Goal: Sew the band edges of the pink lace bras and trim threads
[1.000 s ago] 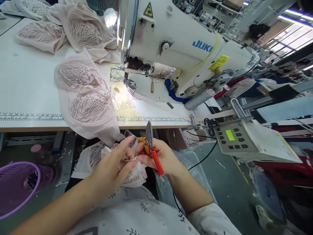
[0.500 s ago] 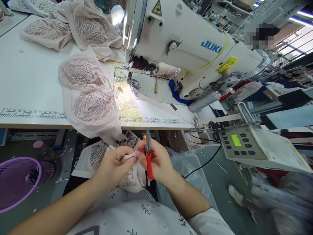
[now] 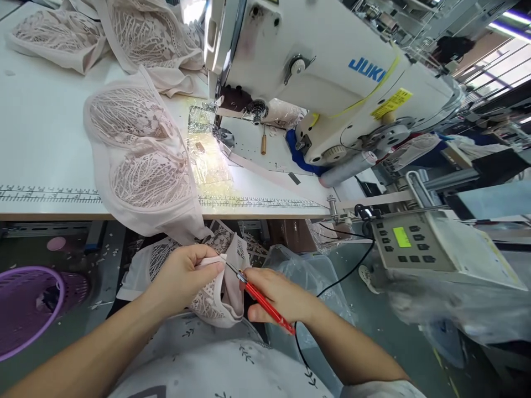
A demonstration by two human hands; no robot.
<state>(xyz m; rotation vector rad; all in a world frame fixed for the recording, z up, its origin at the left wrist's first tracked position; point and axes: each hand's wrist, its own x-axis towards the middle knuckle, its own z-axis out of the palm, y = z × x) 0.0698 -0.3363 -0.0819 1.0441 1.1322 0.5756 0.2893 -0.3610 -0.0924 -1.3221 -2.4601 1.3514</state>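
My left hand [image 3: 186, 273] pinches the pale edge band of a beige lace bra [image 3: 211, 307] between thumb and fingers, just below the table edge above my lap. In my right hand [image 3: 276, 293] is a pair of red-handled scissors [image 3: 265, 304], the handles slanting down to the right. Their metal tips point up-left and meet the band right beside my left fingertips; whether the blades are apart is too small to tell. Above my hands, another beige lace bra [image 3: 149, 179] lies on the table and droops over its front edge.
A white sewing machine [image 3: 332, 66] stands on the table [image 3: 45, 132], which has a printed ruler along its front. More lace bras [image 3: 145, 38] lie at the back left. A purple basket [image 3: 62, 298] is on the floor at left, a control panel [image 3: 415, 243] at right, and a clear plastic bag [image 3: 327, 276] below.
The scissors have swung from upright to slanting, with their tips now at the band. My right hand has turned and moved slightly right; my left still pinches the band.
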